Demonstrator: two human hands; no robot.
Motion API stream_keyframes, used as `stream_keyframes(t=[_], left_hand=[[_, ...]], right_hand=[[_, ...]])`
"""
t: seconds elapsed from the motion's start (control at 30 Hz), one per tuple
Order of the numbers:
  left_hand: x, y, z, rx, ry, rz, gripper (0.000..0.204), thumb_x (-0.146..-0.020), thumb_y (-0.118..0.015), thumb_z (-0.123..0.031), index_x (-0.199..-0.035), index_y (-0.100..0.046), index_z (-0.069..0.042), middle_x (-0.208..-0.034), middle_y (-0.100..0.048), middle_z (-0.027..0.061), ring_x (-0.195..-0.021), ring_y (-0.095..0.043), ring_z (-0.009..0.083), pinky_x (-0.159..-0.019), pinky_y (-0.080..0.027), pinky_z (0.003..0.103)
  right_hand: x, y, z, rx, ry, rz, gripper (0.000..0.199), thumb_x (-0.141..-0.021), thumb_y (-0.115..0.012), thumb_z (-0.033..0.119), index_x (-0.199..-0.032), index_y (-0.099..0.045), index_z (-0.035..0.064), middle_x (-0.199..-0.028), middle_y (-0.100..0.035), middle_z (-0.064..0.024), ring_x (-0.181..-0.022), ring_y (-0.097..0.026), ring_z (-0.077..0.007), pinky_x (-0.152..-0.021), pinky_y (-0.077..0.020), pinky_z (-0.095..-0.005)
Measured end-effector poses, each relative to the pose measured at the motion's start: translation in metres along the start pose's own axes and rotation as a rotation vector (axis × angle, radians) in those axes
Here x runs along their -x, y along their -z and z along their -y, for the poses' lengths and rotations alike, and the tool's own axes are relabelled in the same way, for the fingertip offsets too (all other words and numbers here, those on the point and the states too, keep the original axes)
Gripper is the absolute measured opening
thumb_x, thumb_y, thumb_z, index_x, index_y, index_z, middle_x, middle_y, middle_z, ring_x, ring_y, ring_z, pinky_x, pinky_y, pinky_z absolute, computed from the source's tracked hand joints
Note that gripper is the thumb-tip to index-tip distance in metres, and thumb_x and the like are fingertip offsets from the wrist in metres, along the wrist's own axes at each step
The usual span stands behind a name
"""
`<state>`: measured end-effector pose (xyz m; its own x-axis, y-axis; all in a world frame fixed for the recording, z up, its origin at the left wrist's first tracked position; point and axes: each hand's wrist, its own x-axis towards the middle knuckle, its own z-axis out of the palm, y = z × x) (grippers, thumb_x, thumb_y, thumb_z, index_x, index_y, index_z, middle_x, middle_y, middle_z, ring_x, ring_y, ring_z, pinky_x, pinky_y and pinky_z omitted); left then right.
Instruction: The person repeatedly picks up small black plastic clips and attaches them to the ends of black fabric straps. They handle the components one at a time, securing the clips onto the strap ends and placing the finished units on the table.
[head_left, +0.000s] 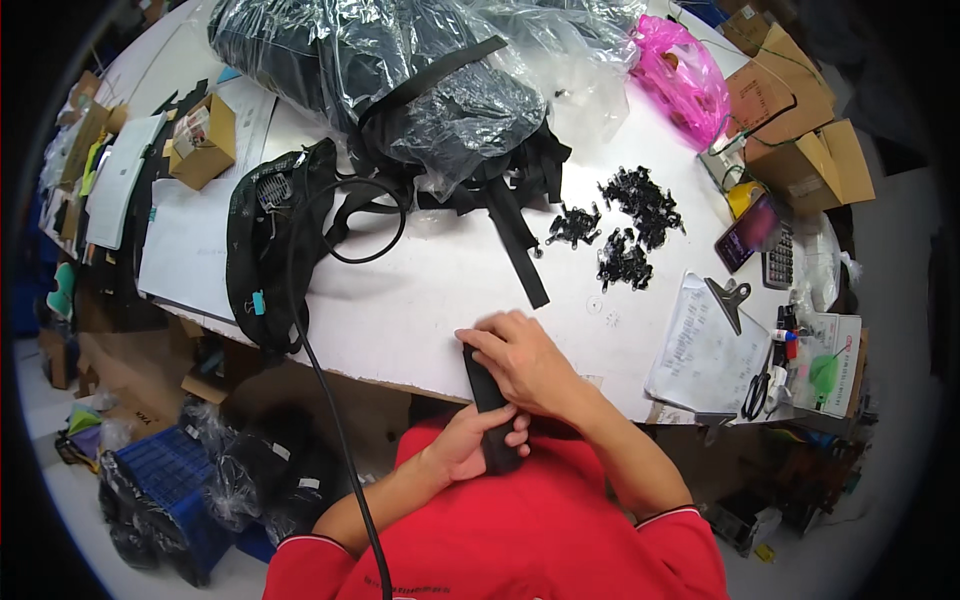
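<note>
A wide black fabric strap (484, 388) stands out from my body over the table's front edge. My left hand (470, 442) wraps round its lower part, close to my red shirt. At the upper end, the fingers of my right hand (528, 362) are bent over the strap and grip it. The fingertips hide part of that end. Farther up the table, another black webbing strap (518, 245) trails toward me from a plastic-wrapped black bundle (420, 110). Several heaps of small black clips (640, 205) lie right of this strap.
A black mesh bag (265, 250) and a looping black cable lie at left. On the right are a clipboard (705, 340), scissors (757, 395), a phone (748, 232), a calculator (778, 258), cardboard boxes (800, 165) and a pink plastic bag (685, 85). A blue crate (170, 480) stands below left.
</note>
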<state>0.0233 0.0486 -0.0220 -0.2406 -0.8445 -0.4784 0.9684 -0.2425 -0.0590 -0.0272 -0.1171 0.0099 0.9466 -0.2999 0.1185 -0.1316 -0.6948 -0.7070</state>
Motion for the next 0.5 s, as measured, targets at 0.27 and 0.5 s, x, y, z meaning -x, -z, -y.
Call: stream_keyframes(t=[0.27,0.5], left_hand=[[0.000,-0.021,-0.030,-0.229,-0.436,-0.089,0.028,-0.110,-0.045,-0.029,-0.113,-0.055,-0.003,-0.077,-0.045,-0.0009,-0.066,-0.046,0.0095,-0.067,-0.050,0.030],[-0.023,-0.039,-0.049,-0.226,-0.371,-0.139,0.042,-0.105,-0.056,-0.033,-0.131,-0.057,-0.001,-0.098,-0.063,0.0028,-0.063,-0.042,0.0050,-0.056,-0.038,0.021]], right_hand=[[-0.014,0.007,-0.036,0.464,-0.331,-0.344,0.019,-0.087,-0.073,0.014,-0.099,-0.066,0.0003,-0.084,-0.065,-0.0132,-0.074,-0.064,-0.0296,-0.069,-0.0506,-0.0418],[0.057,0.031,0.040,-0.035,-0.362,-0.136,0.014,-0.082,-0.075,0.007,-0.092,-0.065,0.0038,-0.074,-0.060,-0.0086,-0.060,-0.061,-0.0242,-0.056,-0.0482,-0.0368]])
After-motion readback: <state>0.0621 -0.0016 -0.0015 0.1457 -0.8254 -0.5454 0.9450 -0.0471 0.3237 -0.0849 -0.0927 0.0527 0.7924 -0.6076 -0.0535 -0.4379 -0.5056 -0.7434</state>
